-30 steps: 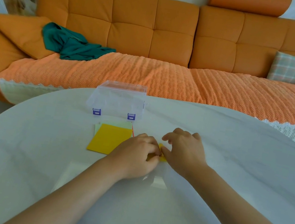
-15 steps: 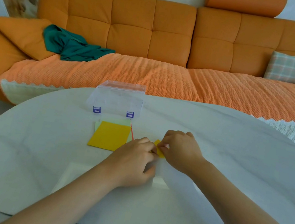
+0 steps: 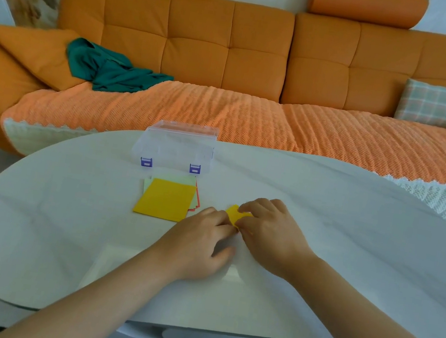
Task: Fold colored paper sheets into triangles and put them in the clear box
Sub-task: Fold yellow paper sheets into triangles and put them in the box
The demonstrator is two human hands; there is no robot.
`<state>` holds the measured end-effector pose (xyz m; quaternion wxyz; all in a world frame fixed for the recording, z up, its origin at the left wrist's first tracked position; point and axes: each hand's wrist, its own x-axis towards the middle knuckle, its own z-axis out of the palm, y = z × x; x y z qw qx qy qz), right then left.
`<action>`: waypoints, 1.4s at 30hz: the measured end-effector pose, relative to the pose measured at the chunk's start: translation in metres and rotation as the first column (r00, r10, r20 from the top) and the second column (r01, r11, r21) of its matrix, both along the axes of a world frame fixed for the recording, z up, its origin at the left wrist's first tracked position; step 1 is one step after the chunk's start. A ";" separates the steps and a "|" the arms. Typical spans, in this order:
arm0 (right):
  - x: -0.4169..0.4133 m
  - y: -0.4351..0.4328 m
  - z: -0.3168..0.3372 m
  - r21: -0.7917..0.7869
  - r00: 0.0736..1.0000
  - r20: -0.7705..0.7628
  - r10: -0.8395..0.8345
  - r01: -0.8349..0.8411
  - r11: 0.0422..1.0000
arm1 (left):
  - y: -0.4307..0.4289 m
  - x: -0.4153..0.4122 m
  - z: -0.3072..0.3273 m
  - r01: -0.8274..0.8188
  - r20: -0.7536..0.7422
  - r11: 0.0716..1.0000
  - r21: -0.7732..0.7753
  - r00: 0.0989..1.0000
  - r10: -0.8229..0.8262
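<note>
Paper [image 3: 233,213] is still pinched by curled fingers of left hand [image 3: 198,241] and right hand [image 3: 269,235]; more yellow is exposed than before.

Bright, soft daylight; wide-angle edge distortion.

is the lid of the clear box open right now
No, the lid lies flat on top of the clear box, with both purple latches down at its front.
</note>
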<state>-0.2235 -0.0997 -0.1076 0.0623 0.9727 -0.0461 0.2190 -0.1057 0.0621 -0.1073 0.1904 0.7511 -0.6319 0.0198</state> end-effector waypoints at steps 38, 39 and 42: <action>-0.007 0.028 -0.006 0.341 0.987 -0.121 -0.108 0.144 0.929 | 0.013 -0.008 0.016 -0.098 -0.068 0.994 0.041 0.993 0.100; -0.007 0.029 -0.006 0.353 0.986 -0.126 -0.110 0.148 0.924 | 0.011 -0.009 0.011 -0.091 -0.100 0.994 0.059 0.990 0.097; -0.008 0.028 -0.005 0.377 0.984 -0.140 -0.110 0.156 0.913 | 0.011 -0.007 0.003 -0.120 -0.106 0.991 0.054 0.986 0.126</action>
